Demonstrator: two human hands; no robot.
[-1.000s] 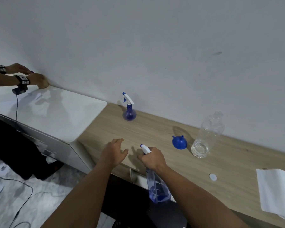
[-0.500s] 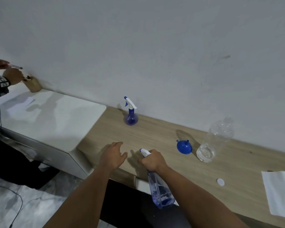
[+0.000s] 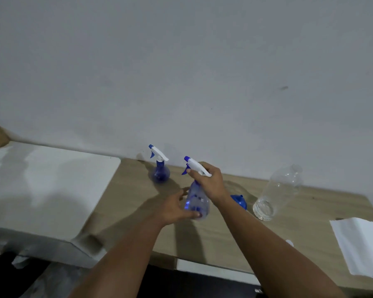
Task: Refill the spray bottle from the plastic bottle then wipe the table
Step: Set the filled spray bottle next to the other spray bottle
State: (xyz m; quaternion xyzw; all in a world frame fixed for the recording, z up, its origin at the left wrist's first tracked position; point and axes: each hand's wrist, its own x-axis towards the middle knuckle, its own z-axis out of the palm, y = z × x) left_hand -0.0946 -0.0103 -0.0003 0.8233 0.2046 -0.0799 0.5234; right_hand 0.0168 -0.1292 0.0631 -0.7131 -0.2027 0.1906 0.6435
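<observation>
A clear blue-tinted plastic spray bottle (image 3: 196,201) is held above the light wooden table (image 3: 224,231).
Its white trigger head is gripped by the right hand (image 3: 210,182); its base is cupped by the left hand (image 3: 177,208).

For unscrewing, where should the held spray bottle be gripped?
Judging by its pose, upright above the table: the right hand from above on the white trigger head, and the left hand from the left round the clear body of the spray bottle.

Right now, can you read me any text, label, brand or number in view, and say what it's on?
None can be read.
Spray bottle, held in both hands: dark marks on its body, too blurred to read.
Plastic bottle: no label visible.
Second spray bottle by the wall: no print visible.
</observation>
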